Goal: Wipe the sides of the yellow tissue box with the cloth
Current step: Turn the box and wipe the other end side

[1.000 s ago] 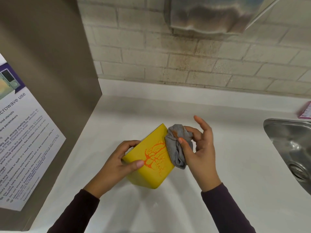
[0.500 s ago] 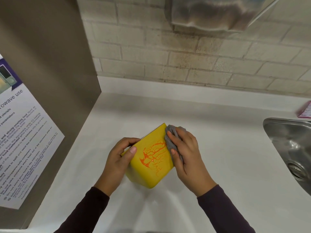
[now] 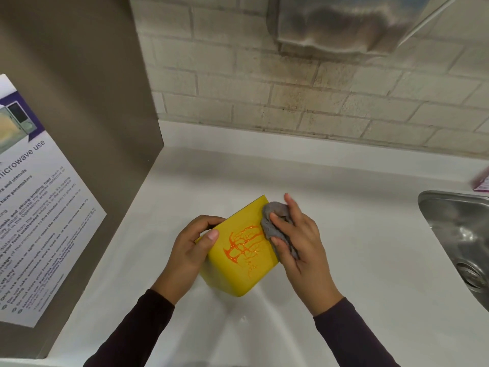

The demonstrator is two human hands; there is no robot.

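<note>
A yellow tissue box (image 3: 238,266) with an orange tree pattern is tilted on the white counter (image 3: 357,260), one face turned up toward me. My left hand (image 3: 193,247) grips its left edge, thumb on the patterned face and fingers curled over the top corner. My right hand (image 3: 299,242) holds a bunched grey cloth (image 3: 270,223) and presses it against the box's right side near the upper corner. Most of the cloth is hidden under my fingers.
A steel sink (image 3: 457,239) is set into the counter at the right. A tall grey panel with a microwave-use notice (image 3: 34,207) stands on the left. A brick wall and a metal dispenser (image 3: 344,22) are behind. A pink packet (image 3: 483,181) lies by the sink.
My right hand closed round the cloth and brought it flat against the box's right side. My left hand shifted its grip, the thumb moving up the patterned face.
</note>
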